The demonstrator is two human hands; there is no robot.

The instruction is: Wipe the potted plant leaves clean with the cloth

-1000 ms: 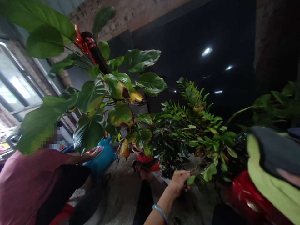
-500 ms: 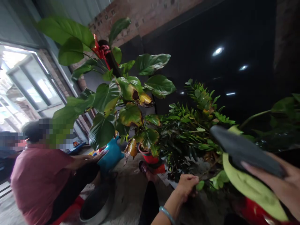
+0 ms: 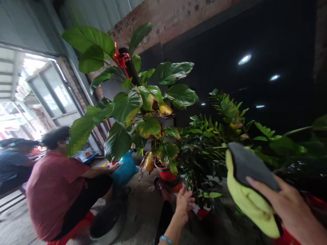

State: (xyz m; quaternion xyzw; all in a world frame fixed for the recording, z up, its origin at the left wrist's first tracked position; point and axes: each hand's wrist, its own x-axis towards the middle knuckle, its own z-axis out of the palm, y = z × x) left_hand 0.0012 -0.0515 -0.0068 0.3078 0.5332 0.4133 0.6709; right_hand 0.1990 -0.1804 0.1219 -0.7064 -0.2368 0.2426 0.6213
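My right hand is closed on a folded two-tone cloth, with the thumb on top. The cloth is grey on one face and yellow-green on the other. My left hand, with a pale bangle at its wrist, is beside the low leaves of a dense green plant. Its fingers are bent but apart, and I see nothing held in them. Whether the fingertips touch a leaf, I cannot tell.
A tall broad-leaved plant with some yellowed leaves rises from a red pot. At the left a person in a pink shirt sits near a grey tub and a blue object. A dark glossy panel stands behind the plants.
My left hand has moved left, from a small leafy stem, and its fingers have loosened. The cloth in my right hand has swung more upright and shifted left. The view has turned slightly left.
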